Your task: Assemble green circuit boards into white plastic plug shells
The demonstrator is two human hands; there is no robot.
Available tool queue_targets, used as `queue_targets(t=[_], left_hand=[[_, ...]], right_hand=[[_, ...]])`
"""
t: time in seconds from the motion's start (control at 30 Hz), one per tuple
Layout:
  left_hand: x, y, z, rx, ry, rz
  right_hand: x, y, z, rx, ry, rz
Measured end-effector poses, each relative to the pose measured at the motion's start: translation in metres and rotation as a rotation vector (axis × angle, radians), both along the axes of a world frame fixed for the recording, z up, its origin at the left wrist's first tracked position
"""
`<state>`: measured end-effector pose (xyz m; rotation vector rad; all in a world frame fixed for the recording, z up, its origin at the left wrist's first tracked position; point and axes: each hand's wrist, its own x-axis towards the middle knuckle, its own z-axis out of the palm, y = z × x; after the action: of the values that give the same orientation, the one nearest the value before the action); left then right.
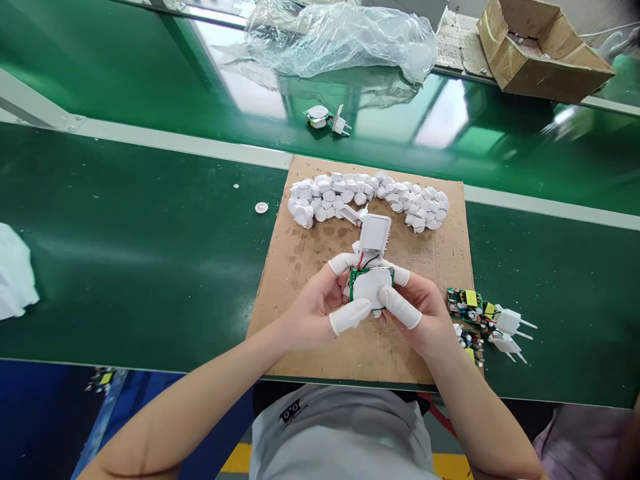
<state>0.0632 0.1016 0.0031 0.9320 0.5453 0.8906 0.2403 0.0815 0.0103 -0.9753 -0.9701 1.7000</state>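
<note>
Between my two hands is a green circuit board with a white putty-like pad spread over its face. My left hand grips the board's left side, and my right hand its right side; both thumbs press on the pad. White finger cots cover the thumbs and some fingertips. A white plug housing hangs off the board's far edge on a red and a black wire. Just beyond lies an arc of many white, flattened lumps on a cardboard sheet.
Circuit boards with white plugs lie at the right of the cardboard. Another board with a plug rests on the green conveyor. Farther back are clear plastic film and an open carton. A white disc sits left.
</note>
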Motion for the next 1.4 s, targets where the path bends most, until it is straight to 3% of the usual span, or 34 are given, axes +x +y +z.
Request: queue_targets(t=[0.37, 0.67, 0.97, 1.2, 1.4], left_hand=[[0.003, -0.003, -0.006, -0.124, 0.069, 0.069], [0.007, -0.005, -0.006, 0.070, 0.102, -0.057], [0.006, -0.004, -0.005, 0.044, 0.153, 0.008], [0.007, 0.001, -0.005, -0.038, 0.037, 0.011], [0.010, 0.000, -0.002, -0.086, 0.202, 0.091]], right_hand=[[0.003, 0.001, 0.009, 0.075, -0.006, 0.064], [-0.007, 0.000, -0.002, 0.011, -0.143, -0.233], [-0.004, 0.002, 0.001, 0.083, -0.090, -0.029], [-0.003, 0.002, -0.004, 0.090, -0.121, -0.005], [-0.006, 0.003, -0.009, 0.173, -0.057, 0.080]])
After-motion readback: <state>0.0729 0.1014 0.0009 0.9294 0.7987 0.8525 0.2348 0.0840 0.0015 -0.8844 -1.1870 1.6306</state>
